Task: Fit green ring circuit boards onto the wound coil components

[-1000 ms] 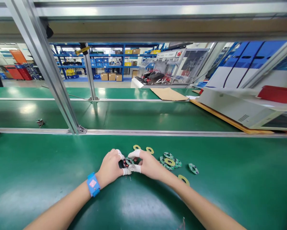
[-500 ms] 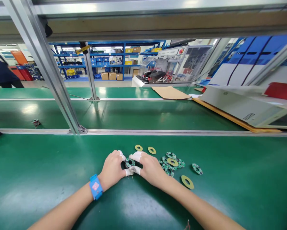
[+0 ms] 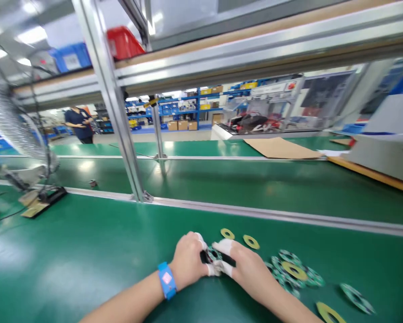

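Observation:
A small ring-shaped green circuit board (image 3: pixel 214 254) sits between my two hands, over the green work surface. My left hand (image 3: pixel 190 256), with a blue band at the wrist, pinches it from the left. From the right, my right hand (image 3: pixel 243 262) closes on it too. White covers sit on the thumbs and forefingers of both hands. What lies under the board is mostly hidden by the fingers. To the right of my right hand is a loose pile of ring circuit boards (image 3: pixel 285 280) with a yellow ring (image 3: pixel 294 271) on top.
Yellow rings (image 3: pixel 251 242) lie beyond my hands, and a single circuit board (image 3: pixel 357 298) lies farther right. A metal post (image 3: pixel 120 112) rises at the bench's back rail. Cardboard (image 3: pixel 282 148) rests behind. A black-based device (image 3: pixel 43 202) stands left; a person (image 3: pixel 79 123) is in the background.
The view has swung left and tilted, so my hands and the boards appear farther right and lower. Both hands keep their grip on the circuit board.

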{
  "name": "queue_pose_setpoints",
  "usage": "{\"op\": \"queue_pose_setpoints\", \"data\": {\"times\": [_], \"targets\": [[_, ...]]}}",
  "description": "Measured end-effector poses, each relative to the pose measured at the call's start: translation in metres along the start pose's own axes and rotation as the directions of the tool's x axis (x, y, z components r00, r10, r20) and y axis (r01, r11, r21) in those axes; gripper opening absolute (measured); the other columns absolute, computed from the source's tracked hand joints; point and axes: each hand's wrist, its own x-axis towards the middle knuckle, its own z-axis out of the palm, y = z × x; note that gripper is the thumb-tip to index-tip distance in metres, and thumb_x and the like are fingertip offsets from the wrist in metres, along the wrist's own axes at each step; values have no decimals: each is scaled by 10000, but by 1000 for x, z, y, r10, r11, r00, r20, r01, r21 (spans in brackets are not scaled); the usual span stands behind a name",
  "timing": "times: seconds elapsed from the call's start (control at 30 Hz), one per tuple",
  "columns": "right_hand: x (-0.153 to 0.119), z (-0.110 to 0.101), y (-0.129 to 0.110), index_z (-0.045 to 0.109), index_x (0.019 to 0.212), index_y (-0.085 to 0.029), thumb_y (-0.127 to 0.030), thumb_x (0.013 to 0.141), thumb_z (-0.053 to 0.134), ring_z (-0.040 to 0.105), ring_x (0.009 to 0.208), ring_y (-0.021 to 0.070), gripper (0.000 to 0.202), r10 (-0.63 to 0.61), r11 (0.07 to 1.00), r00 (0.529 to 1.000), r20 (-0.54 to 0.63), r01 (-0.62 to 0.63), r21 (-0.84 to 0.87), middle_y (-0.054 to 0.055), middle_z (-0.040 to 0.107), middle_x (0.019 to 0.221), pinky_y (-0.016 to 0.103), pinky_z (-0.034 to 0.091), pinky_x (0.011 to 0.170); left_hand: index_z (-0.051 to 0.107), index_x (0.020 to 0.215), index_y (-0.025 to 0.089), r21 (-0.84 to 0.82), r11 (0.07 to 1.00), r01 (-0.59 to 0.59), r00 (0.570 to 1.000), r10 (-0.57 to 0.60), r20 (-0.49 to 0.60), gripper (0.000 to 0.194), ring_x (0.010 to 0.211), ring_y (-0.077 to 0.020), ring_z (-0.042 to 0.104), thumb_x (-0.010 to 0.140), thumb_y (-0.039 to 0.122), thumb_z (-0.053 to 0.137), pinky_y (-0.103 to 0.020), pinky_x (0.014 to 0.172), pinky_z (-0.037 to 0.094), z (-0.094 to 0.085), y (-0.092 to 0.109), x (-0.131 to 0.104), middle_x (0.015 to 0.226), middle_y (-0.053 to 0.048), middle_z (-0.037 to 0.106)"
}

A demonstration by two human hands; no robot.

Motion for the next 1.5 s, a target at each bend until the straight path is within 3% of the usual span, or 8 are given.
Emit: {"op": "queue_pose_setpoints", "data": {"times": [0.17,0.33,0.5,0.77,0.93,1.13,1.27,1.5], "targets": [[9,7,9,608,1177,-181,-280,779,519,566,1049,281,419,-62,993,998,6,61,103,130,604,1151,371,461,888,592,691,176,73,997,19,999,-21,35,429,737,-173,523,628,592,678,-289,605,338,7,-4,4,788,-34,597],[12,-6,-3,669,933,-177,-206,757,470,594,745,232,268,-99,992,994,50,94,87,93,626,846,323,483,677,593,719,185,68,997,38,998,-41,39,426,768,-181,532,638,596,667,-294,604,330,9,-4,3,815,-27,601],[16,-15,-14,665,788,-184,-168,706,508,552,707,220,178,-93,995,994,57,90,45,66,583,749,312,455,672,599,734,179,45,998,35,999,-37,36,396,763,-178,529,638,553,688,-294,611,340,12,-3,2,815,-29,599],[14,-8,-3,668,970,-183,-269,692,541,577,798,242,318,-59,965,998,30,49,259,93,610,888,332,478,725,626,748,176,-28,998,64,998,-65,-8,418,775,-209,530,602,558,708,-306,635,371,11,-1,0,817,-56,600],[16,-21,5,650,1039,-147,-386,732,513,588,730,214,413,79,893,997,-21,-62,446,93,634,882,286,484,597,651,884,163,-290,952,99,994,-110,-24,512,862,-240,530,526,503,786,-342,751,425,-4,3,-7,892,-72,608],[14,-31,-5,647,684,-154,-150,705,463,512,496,134,186,128,901,991,36,-131,414,7,572,584,223,399,491,629,1046,205,-591,805,52,999,-50,19,399,911,-189,549,661,253,720,-316,849,433,-11,4,-9,974,-39,613],[10,-28,-14,647,678,-151,-165,739,529,531,522,145,133,118,919,993,2,-110,380,3,577,561,225,373,500,663,928,199,-588,808,31,999,-30,11,247,833,-168,549,684,210,701,-285,778,438,-14,8,-9,878,-16,614],[8,-31,-26,637,660,-164,-114,745,584,542,580,147,113,135,972,991,16,-136,191,3,594,603,227,337,536,664,906,187,-528,849,18,999,-32,-17,249,818,-174,546,668,221,730,-283,757,434,-18,12,-10,857,-24,621]]}}
